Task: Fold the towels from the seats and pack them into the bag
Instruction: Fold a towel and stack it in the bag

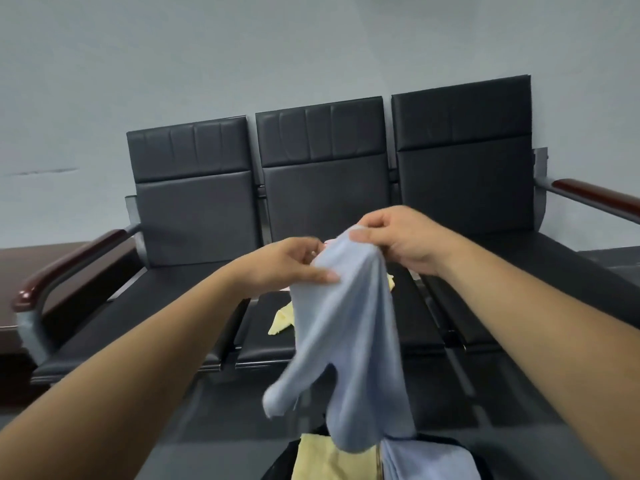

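Observation:
A light blue towel (343, 323) hangs in the air in front of the middle seat, its lower end blurred. My right hand (398, 240) pinches its top edge between thumb and fingers. My left hand (291, 265) pinches the towel a little lower on the left side. A yellow towel (282, 320) lies crumpled on the middle seat (263, 344), mostly hidden behind the blue one. At the bottom edge a dark bag (280, 462) holds a folded yellow towel (325, 459) and a folded blue towel (426, 462).
A row of three black padded seats (194, 202) stands against a grey wall. Dark wooden armrests flank it on the left (69, 261) and on the right (595, 195). A brown table (20, 271) sits at the far left.

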